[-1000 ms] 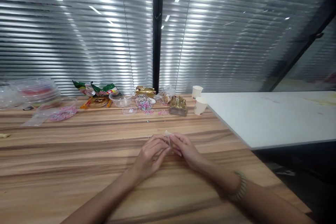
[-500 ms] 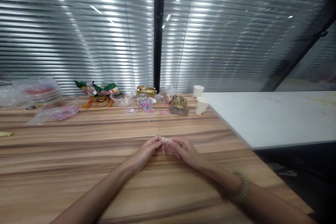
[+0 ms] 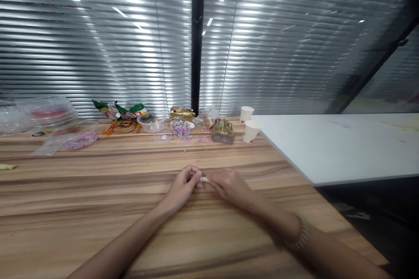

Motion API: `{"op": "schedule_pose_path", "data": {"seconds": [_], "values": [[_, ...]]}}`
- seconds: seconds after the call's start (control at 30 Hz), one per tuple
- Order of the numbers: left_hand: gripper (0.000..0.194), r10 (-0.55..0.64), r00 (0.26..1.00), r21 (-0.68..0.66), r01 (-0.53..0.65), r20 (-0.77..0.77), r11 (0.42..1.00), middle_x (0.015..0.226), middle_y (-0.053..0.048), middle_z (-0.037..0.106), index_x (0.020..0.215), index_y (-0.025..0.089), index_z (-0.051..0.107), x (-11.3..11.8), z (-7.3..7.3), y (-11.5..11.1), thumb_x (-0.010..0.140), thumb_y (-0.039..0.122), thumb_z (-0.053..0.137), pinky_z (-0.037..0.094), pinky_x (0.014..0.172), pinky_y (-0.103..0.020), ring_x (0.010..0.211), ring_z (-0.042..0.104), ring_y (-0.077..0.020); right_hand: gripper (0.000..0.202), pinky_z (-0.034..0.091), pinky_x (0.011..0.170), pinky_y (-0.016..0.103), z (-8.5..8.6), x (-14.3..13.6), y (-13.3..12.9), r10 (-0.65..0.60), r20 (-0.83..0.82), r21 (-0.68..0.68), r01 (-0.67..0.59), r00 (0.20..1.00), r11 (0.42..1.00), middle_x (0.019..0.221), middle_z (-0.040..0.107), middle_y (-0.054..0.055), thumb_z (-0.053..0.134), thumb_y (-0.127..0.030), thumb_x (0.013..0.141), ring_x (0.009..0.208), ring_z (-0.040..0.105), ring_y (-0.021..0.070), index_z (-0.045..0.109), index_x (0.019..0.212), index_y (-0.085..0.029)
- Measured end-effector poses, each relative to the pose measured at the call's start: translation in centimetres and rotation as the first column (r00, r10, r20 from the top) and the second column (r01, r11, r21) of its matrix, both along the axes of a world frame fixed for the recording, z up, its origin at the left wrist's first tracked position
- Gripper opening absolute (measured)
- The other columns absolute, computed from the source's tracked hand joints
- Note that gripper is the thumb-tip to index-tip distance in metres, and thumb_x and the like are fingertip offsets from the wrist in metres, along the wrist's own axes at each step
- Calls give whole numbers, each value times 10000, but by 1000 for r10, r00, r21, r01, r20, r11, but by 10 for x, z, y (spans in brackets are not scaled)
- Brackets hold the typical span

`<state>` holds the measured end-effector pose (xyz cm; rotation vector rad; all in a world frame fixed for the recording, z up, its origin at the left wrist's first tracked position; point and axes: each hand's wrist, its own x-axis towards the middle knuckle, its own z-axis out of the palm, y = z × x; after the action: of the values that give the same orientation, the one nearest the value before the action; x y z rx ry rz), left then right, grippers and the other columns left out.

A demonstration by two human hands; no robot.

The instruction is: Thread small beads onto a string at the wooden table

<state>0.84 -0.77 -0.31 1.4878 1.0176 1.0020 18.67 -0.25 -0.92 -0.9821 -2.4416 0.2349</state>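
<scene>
My left hand [image 3: 185, 185] and my right hand [image 3: 229, 186] meet low over the wooden table [image 3: 157, 235]. Between their fingertips is a small whitish and pink piece [image 3: 202, 179], too small to make out clearly. The left thumb and forefinger are pinched on its left side, and the right fingers are closed at its right side. A beaded bracelet [image 3: 301, 232] circles my right wrist. Beyond the hands, small pink pieces [image 3: 204, 139] lie loose on the table beside a clear bag of coloured pieces [image 3: 180, 127].
Two paper cups [image 3: 247, 114] [image 3: 251, 131] stand near a gold-wrapped block [image 3: 223, 131]. Further left are a clear bowl [image 3: 152, 123], green snack packets [image 3: 131, 111] and stacked clear containers [image 3: 49, 113]. A white table [image 3: 347, 148] adjoins on the right.
My left fingers have curled more and my right hand has turned, its fingers pressed closer together. The small piece has shifted slightly left and down between them.
</scene>
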Motion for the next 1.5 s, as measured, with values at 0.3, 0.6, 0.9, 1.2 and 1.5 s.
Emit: {"op": "schedule_pose_path", "data": {"seconds": [0.3, 0.6, 0.9, 1.2, 1.5], "values": [[205, 155, 966, 302, -88, -206, 949, 732, -17, 526, 750, 169, 520, -1, -1, -6, 824, 347, 451, 431, 584, -228, 630, 541, -128, 276, 286, 594, 237, -2, -5, -4, -124, 95, 75, 118, 988, 990, 666, 637, 48, 364, -228, 880, 576, 519, 123, 608, 764, -174], [172, 256, 893, 530, -23, -370, 848, 766, -35, 517, 735, 182, 521, -2, 9, -10, 841, 265, 415, 391, 613, -247, 672, 499, -148, 289, 309, 607, 234, 0, -6, -5, -136, 104, 78, 129, 985, 989, 743, 663, 56, 341, -240, 893, 628, 549, 137, 620, 839, -186], [225, 115, 993, 163, -120, 35, 979, 871, -32, 547, 893, 178, 494, 3, -8, -3, 732, 301, 593, 476, 669, -267, 734, 571, -136, 276, 346, 615, 231, -5, -5, -2, -130, -32, -9, 130, 991, 992, 779, 656, 63, 340, -254, 896, 672, 566, 150, 604, 872, -176], [355, 126, 979, -67, -117, 161, 991, 707, 9, 565, 909, 147, 557, 5, -2, -4, 609, 262, 707, 459, 694, -250, 719, 571, -131, 296, 398, 678, 233, -7, -4, -1, 20, -125, -102, -33, 992, 994, 834, 664, 54, 333, -262, 904, 724, 588, 149, 616, 921, -175], [305, 179, 984, 176, -180, 22, 968, 1027, -66, 571, 880, 181, 635, -1, -2, 0, 602, 276, 717, 450, 746, -271, 890, 553, -183, 278, 410, 669, 240, -8, -4, -2, 15, -137, -90, -28, 990, 996, 839, 671, 49, 355, -270, 897, 711, 596, 152, 618, 939, -190]]}}
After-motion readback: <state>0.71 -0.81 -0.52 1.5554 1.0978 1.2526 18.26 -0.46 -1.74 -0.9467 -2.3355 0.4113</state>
